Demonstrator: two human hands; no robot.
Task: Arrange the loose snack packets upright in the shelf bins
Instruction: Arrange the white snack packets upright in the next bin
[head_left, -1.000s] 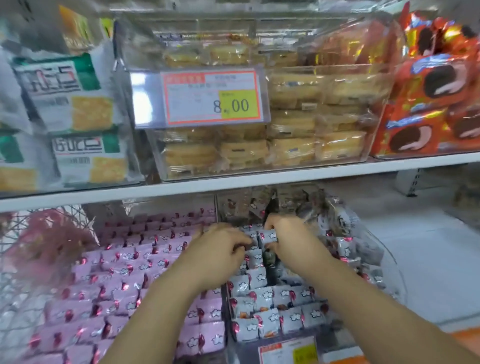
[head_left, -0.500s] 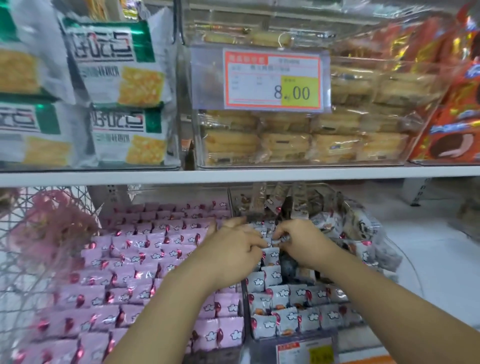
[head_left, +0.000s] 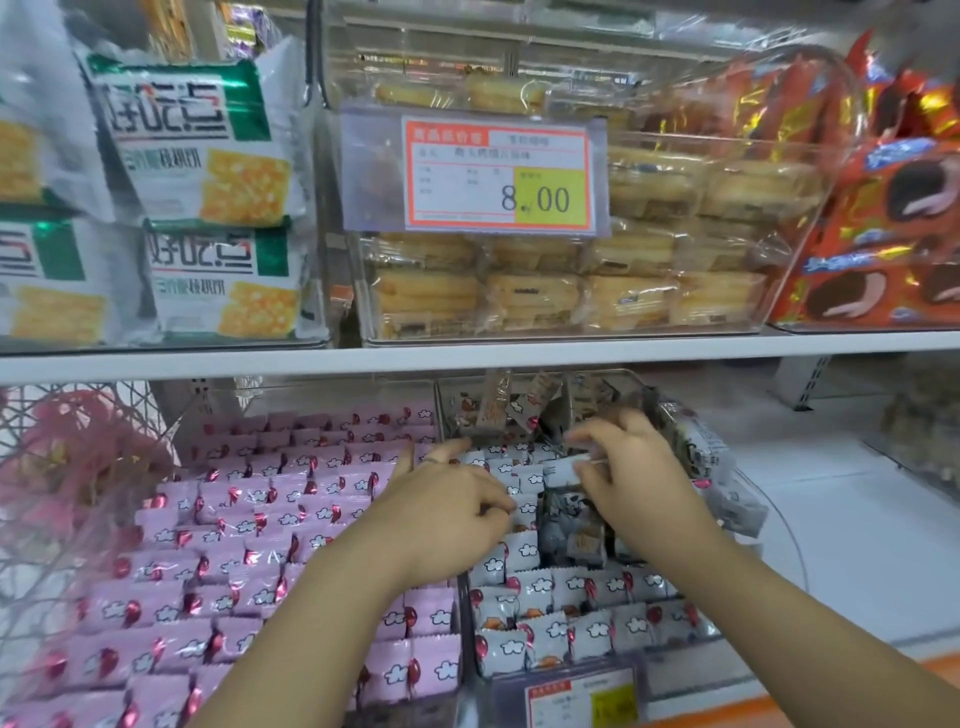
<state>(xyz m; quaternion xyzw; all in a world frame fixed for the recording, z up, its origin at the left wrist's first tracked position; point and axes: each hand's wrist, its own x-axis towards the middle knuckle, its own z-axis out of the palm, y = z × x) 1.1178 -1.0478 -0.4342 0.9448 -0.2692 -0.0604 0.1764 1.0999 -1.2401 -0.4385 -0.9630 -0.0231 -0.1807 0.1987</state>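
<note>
White packets (head_left: 524, 551) lie gripped under both hands (head_left: 447, 499) (head_left: 634, 483).

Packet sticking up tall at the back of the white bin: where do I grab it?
Pinch the tall packet by its free top end, reaching in from the front under the shelf. It stands nearly upright, and its bottom is buried in the heap of loose packets.

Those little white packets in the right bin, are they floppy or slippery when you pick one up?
Probably light: the right hand holds one white packet by a fingertip pinch. Likely slippery, since the wrappers look glossy. Apt to tip: loose ones at the back of the bin lie slumped at odd angles.
</note>
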